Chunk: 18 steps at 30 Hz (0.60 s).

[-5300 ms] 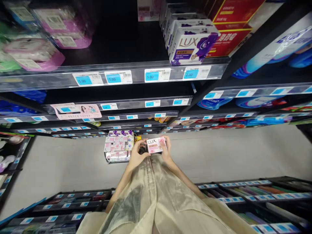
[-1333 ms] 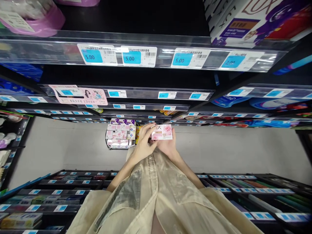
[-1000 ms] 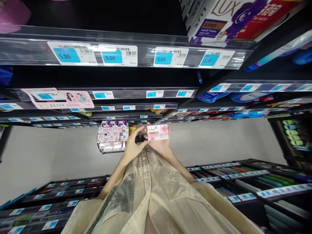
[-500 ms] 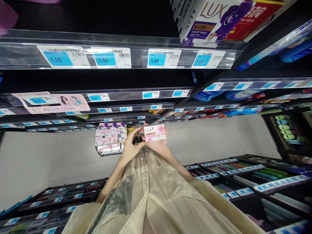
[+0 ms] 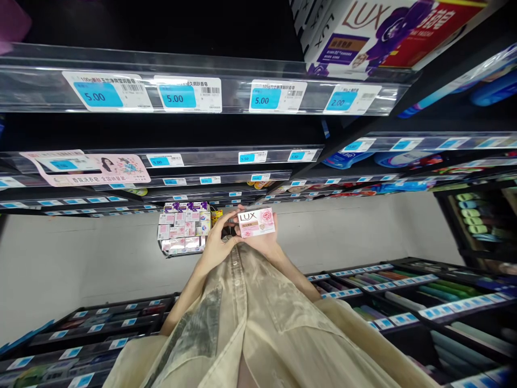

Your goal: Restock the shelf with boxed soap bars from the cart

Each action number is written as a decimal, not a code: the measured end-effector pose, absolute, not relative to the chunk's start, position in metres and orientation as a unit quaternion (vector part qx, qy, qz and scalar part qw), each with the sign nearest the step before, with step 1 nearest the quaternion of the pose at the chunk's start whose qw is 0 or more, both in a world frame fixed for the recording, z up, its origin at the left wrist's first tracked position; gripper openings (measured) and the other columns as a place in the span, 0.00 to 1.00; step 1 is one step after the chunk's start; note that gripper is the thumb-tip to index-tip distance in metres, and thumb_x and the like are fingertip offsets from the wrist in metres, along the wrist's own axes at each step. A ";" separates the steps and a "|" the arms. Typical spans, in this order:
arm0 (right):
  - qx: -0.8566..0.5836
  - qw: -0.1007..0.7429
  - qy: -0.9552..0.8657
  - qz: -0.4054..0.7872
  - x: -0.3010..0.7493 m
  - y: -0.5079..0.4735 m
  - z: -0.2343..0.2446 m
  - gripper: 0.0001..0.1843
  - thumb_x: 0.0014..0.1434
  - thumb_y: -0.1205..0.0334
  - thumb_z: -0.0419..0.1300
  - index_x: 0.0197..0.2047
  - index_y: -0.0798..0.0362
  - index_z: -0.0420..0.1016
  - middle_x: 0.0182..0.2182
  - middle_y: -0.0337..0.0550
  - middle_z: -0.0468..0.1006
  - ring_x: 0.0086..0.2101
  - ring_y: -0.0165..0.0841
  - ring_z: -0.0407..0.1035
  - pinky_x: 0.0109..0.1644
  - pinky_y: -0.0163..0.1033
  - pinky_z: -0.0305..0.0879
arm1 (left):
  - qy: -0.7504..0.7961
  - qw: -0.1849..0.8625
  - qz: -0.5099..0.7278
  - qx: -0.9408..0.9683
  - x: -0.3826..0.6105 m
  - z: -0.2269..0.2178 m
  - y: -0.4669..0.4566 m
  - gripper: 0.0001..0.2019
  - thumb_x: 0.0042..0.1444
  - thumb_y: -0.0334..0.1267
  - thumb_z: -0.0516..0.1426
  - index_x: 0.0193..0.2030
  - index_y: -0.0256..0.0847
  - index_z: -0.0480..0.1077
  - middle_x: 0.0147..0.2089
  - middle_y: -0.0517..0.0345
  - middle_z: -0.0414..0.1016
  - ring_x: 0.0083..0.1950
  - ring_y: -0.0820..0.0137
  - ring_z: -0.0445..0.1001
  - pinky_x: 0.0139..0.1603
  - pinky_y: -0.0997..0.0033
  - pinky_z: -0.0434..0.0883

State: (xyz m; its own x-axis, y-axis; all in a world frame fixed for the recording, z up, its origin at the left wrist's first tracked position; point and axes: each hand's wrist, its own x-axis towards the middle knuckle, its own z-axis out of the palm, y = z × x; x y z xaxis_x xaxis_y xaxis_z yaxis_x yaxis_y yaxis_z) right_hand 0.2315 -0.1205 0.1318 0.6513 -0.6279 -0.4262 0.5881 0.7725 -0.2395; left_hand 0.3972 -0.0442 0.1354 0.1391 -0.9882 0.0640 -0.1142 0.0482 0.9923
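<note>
A white and pink LUX soap box is held up in front of my shirt, its printed face towards me. My left hand pinches its left end, with the thumb at the lower corner and the fingers at the upper one. Behind and beneath the box lies the palm of my right hand, supporting it; most of its fingers are hidden. To the left of my hands stands a cart or basket of soap boxes, some pink and white, some with purple print.
A tall shelf rack with price-tag rails runs across the front. Purple LUX boxes and a red box sit at its upper right. Grey floor lies below, and further racks stand on the near side.
The view has shifted slightly, so the upper shelf sits a little further right. The soap box has tilted very slightly; both hands keep their hold.
</note>
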 end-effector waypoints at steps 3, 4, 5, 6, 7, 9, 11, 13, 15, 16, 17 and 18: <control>-0.041 0.906 0.248 -0.340 0.230 -0.120 0.129 0.45 0.60 0.31 0.60 0.74 0.43 0.65 0.60 0.50 0.81 0.47 0.47 0.75 0.43 0.49 0.71 | -0.508 0.516 -0.412 0.553 0.396 0.137 -0.044 0.34 0.61 0.36 0.69 0.73 0.49 0.68 0.73 0.46 0.72 0.71 0.53 0.75 0.69 0.52 0.76; -0.043 0.908 0.244 -0.339 0.230 -0.119 0.128 0.45 0.60 0.31 0.61 0.73 0.44 0.66 0.60 0.50 0.81 0.47 0.47 0.75 0.44 0.49 0.72 | -0.510 0.516 -0.408 0.554 0.396 0.137 -0.044 0.33 0.61 0.35 0.69 0.73 0.49 0.68 0.73 0.46 0.73 0.71 0.53 0.74 0.69 0.52 0.76; -0.047 0.909 0.241 -0.336 0.230 -0.119 0.127 0.45 0.59 0.30 0.61 0.72 0.44 0.67 0.60 0.51 0.81 0.47 0.47 0.75 0.44 0.49 0.73 | -0.512 0.517 -0.404 0.555 0.396 0.136 -0.044 0.33 0.61 0.35 0.69 0.72 0.49 0.68 0.72 0.46 0.73 0.72 0.53 0.74 0.70 0.52 0.75; -0.055 0.911 0.238 -0.332 0.230 -0.120 0.126 0.46 0.57 0.29 0.62 0.71 0.45 0.68 0.59 0.51 0.82 0.48 0.47 0.75 0.44 0.50 0.73 | -0.514 0.518 -0.399 0.555 0.395 0.136 -0.044 0.33 0.61 0.35 0.69 0.72 0.48 0.69 0.72 0.46 0.73 0.73 0.53 0.73 0.71 0.51 0.75; -0.067 0.912 0.237 -0.327 0.229 -0.120 0.126 0.46 0.56 0.28 0.63 0.70 0.45 0.69 0.58 0.51 0.82 0.49 0.48 0.75 0.45 0.51 0.74 | -0.517 0.519 -0.395 0.555 0.395 0.134 -0.044 0.32 0.61 0.34 0.69 0.72 0.48 0.69 0.72 0.45 0.73 0.73 0.53 0.72 0.71 0.50 0.74; -0.106 0.912 0.235 -0.319 0.228 -0.122 0.126 0.47 0.52 0.25 0.64 0.67 0.45 0.73 0.56 0.51 0.83 0.52 0.51 0.75 0.47 0.54 0.75 | -0.524 0.525 -0.384 0.550 0.396 0.132 -0.042 0.32 0.61 0.35 0.69 0.71 0.48 0.70 0.71 0.45 0.74 0.74 0.52 0.71 0.73 0.48 0.73; -0.162 0.909 0.230 -0.308 0.226 -0.123 0.128 0.51 0.45 0.21 0.66 0.64 0.45 0.75 0.54 0.51 0.84 0.54 0.52 0.74 0.49 0.57 0.76 | -0.538 0.534 -0.370 0.537 0.396 0.131 -0.041 0.32 0.61 0.36 0.70 0.71 0.49 0.70 0.70 0.44 0.75 0.74 0.52 0.72 0.74 0.46 0.71; -0.225 0.900 0.230 -0.293 0.221 -0.124 0.133 0.56 0.36 0.21 0.71 0.62 0.45 0.76 0.54 0.52 0.84 0.54 0.54 0.75 0.50 0.59 0.77 | -0.559 0.548 -0.344 0.518 0.397 0.131 -0.039 0.32 0.61 0.36 0.71 0.71 0.50 0.70 0.68 0.44 0.77 0.71 0.53 0.75 0.74 0.44 0.72; -0.266 0.890 0.240 -0.282 0.214 -0.122 0.141 0.57 0.34 0.24 0.75 0.63 0.44 0.76 0.54 0.52 0.84 0.55 0.55 0.75 0.52 0.60 0.77 | -0.592 0.569 -0.291 0.492 0.397 0.134 -0.038 0.31 0.61 0.36 0.71 0.69 0.50 0.70 0.64 0.45 0.81 0.67 0.55 0.79 0.69 0.44 0.77; -0.274 0.886 0.246 -0.281 0.209 -0.120 0.146 0.55 0.36 0.27 0.76 0.63 0.44 0.77 0.54 0.52 0.84 0.55 0.55 0.75 0.53 0.60 0.77 | -0.611 0.578 -0.254 0.478 0.396 0.135 -0.037 0.30 0.61 0.34 0.71 0.68 0.51 0.70 0.61 0.47 0.83 0.65 0.56 0.81 0.66 0.44 0.79; -0.277 0.883 0.252 -0.282 0.204 -0.118 0.152 0.52 0.39 0.29 0.76 0.63 0.44 0.77 0.53 0.52 0.84 0.55 0.55 0.75 0.53 0.59 0.77 | -0.630 0.587 -0.214 0.462 0.396 0.136 -0.036 0.29 0.61 0.33 0.71 0.67 0.51 0.71 0.59 0.49 0.84 0.63 0.57 0.82 0.62 0.46 0.81; -0.280 0.882 0.256 -0.279 0.199 -0.116 0.159 0.49 0.42 0.31 0.76 0.63 0.44 0.78 0.52 0.52 0.84 0.56 0.54 0.75 0.54 0.58 0.76 | -0.648 0.589 -0.177 0.448 0.396 0.137 -0.035 0.28 0.61 0.31 0.71 0.65 0.52 0.72 0.57 0.51 0.85 0.61 0.58 0.83 0.59 0.48 0.83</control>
